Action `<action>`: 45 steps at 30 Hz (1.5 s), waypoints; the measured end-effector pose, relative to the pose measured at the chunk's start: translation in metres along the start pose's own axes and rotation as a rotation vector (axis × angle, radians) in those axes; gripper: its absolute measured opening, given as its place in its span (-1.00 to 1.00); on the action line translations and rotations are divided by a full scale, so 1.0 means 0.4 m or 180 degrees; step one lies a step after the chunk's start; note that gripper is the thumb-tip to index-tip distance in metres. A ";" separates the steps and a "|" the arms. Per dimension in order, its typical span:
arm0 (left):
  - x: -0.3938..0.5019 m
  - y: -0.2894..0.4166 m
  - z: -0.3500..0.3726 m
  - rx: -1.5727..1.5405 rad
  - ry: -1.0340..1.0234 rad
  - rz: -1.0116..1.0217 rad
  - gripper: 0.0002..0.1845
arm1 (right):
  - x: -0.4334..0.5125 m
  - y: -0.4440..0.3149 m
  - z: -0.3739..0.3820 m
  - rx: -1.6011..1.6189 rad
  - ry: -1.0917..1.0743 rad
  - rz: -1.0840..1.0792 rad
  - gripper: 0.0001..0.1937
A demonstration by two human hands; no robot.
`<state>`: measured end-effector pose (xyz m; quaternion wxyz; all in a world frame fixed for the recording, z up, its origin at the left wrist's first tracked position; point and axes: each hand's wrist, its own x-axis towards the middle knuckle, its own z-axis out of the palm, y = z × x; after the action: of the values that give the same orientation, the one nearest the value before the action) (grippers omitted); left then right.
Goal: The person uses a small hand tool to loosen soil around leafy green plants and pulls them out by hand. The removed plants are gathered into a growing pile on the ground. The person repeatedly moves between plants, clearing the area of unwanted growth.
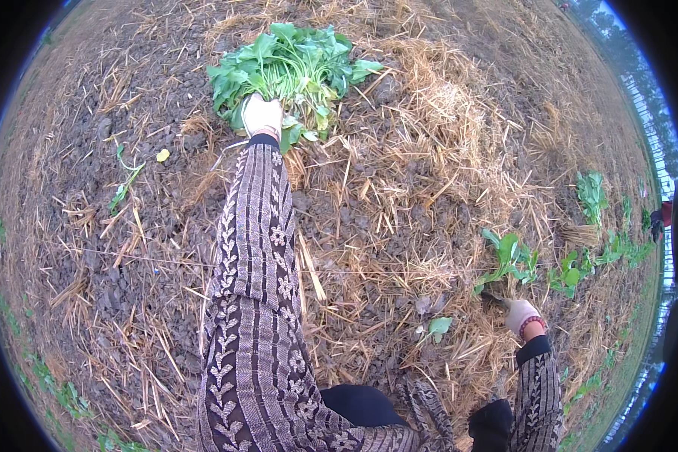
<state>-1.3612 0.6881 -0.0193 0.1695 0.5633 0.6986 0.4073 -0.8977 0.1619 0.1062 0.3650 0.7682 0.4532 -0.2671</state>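
Note:
My left hand [261, 116], in a pale glove, rests at the stem end of a large pile of leafy green seedlings [296, 62] at the top. Its fingers are hidden among the leaves, so its grip cannot be made out. At the lower right, my right hand [521, 315], gloved and with a red bead bracelet at the wrist, grips a small hand tool with a dark blade [492, 299]. The blade's tip is at the straw-covered soil, just below a green seedling [507, 260] lying near a thin string [175, 261].
More seedlings [570, 277] lie along the right. A small leafy plant [439, 326] is left of my right hand. Loose straw [440, 101] covers much of the cloddy soil. A single seedling [125, 183] lies at the left. Part of another person [662, 217] shows at the right rim.

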 end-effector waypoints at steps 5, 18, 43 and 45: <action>0.021 0.056 -0.001 0.1136 -0.0575 0.0023 -0.68 | 0.000 -0.019 0.003 0.0007 -0.0031 0.0164 -0.61; 0.175 0.005 -0.180 0.1108 -0.1290 0.0412 -0.65 | 0.000 -0.024 0.031 0.0031 0.0086 0.0135 -0.52; 0.145 0.110 -0.137 -0.1090 -0.2536 -0.0998 -0.82 | -0.024 -0.064 0.022 0.0141 0.0156 0.0392 -0.61; 0.063 0.107 -0.231 -0.1987 -0.2355 -0.0994 -0.86 | -0.025 -0.057 0.012 0.0089 0.0076 0.0282 -0.66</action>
<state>-1.4056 0.6779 0.0751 0.6247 0.4812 0.5127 0.3396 -0.9228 0.1604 0.1033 0.3603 0.7956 0.4193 -0.2477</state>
